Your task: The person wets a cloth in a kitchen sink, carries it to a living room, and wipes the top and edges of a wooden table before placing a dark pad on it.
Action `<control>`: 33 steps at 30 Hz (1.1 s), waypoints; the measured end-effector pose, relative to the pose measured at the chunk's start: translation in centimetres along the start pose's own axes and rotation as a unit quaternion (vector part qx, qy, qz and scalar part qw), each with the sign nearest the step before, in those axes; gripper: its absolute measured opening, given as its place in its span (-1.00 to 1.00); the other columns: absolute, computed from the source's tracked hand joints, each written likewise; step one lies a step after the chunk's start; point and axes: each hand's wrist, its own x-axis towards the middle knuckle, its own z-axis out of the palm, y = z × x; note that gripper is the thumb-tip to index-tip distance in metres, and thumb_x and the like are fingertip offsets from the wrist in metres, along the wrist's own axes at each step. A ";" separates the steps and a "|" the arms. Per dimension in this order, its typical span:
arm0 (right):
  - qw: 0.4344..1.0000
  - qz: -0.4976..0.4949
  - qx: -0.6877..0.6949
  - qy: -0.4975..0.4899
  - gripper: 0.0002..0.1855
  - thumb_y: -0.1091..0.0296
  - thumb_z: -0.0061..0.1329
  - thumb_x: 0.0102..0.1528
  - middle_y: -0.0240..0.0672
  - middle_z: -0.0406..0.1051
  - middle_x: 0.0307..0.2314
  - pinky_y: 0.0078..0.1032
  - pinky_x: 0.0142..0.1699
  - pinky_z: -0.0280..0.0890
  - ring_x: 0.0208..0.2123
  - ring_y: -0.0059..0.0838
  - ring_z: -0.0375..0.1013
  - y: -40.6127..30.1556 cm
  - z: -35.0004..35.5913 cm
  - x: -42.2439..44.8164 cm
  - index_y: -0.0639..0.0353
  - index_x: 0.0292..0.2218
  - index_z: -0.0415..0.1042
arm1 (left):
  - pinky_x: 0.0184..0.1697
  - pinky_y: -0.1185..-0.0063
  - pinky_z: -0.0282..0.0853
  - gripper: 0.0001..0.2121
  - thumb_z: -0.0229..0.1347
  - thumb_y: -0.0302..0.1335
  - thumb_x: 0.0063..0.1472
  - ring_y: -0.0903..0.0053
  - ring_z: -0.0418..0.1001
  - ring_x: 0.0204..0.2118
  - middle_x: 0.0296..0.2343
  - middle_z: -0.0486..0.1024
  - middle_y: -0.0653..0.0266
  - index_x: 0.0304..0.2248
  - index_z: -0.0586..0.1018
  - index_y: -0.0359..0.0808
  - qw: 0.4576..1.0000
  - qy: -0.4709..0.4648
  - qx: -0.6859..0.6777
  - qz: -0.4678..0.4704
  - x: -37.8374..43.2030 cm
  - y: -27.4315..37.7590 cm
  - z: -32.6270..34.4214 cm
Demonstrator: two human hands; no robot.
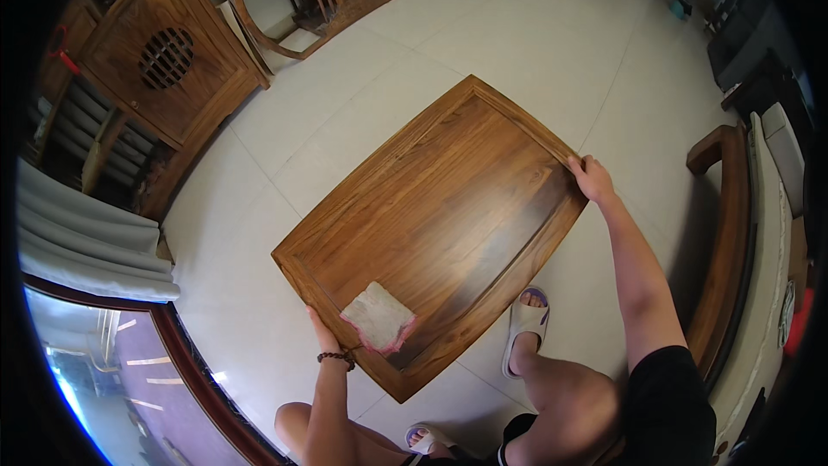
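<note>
Before me stands a low wooden table (pixel 420 207) with a framed, polished top. My left hand (pixel 325 332), with a dark bead bracelet (pixel 336 358) at its wrist, holds the table's near-left short edge; its fingertips are partly hidden. At the opposite short edge, my right hand (pixel 592 179) grips the rim close to the corner, thumb on top. A folded whitish cloth (pixel 378 316) with pink edging lies on the tabletop, just right of my left hand. The table's legs are out of sight beneath the top.
My sandaled feet (pixel 527 330) stand on the tiled floor (pixel 343 103) along the table's near side. A wooden bench with pale cushions (pixel 724 220) is at right. Upper left are a wooden cabinet (pixel 213 45) and a round-framed stand (pixel 242 13). A grey curtain (pixel 90 233) hangs beside a glass door or window (pixel 129 362).
</note>
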 end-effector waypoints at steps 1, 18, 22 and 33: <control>1.000 0.002 -0.005 0.000 -0.17 -0.40 -0.32 0.23 0.18 0.47 -0.14 -0.12 0.08 0.31 -0.03 0.10 0.44 -0.1 0.1 -1.0 0.38 -0.06 0.39 | 0.13 0.40 0.35 -0.23 -0.19 0.26 0.30 0.29 0.42 0.07 0.06 0.44 0.18 0.18 0.36 -0.26 1.000 -0.011 -0.015 0.003 0.5 0.2 -0.8; 0.782 0.242 0.443 -0.366 0.05 -0.62 -0.17 0.04 -0.06 0.23 0.20 -0.26 0.22 0.14 0.17 -0.15 0.27 0.4 0.6 -0.3 0.07 0.26 0.25 | 0.21 0.31 0.28 -0.27 -0.12 0.18 0.32 0.20 0.37 0.12 0.10 0.40 0.11 0.20 0.33 -0.29 0.991 -0.014 0.065 0.120 5.2 2.8 -6.4; 0.734 0.223 0.549 -0.333 -0.02 -0.56 -0.15 0.07 -0.12 0.27 0.18 -0.31 0.21 0.18 0.15 -0.23 0.30 3.9 -3.4 -1.0 0.03 0.25 0.28 | 0.22 0.30 0.28 -0.25 -0.13 0.19 0.31 0.20 0.36 0.13 0.12 0.37 0.11 0.23 0.29 -0.28 0.994 -0.106 0.001 0.037 1.0 8.6 0.8; 0.798 0.294 0.511 -0.124 -0.11 -0.47 -0.14 0.14 -0.12 0.28 0.18 -0.30 0.22 0.20 0.17 -0.23 0.29 7.3 -34.6 -3.5 0.04 0.24 0.28 | 0.16 0.32 0.35 -0.28 -0.07 0.16 0.30 0.25 0.42 0.09 0.07 0.41 0.12 0.18 0.35 -0.30 0.977 -0.166 0.095 0.094 -15.8 26.5 23.9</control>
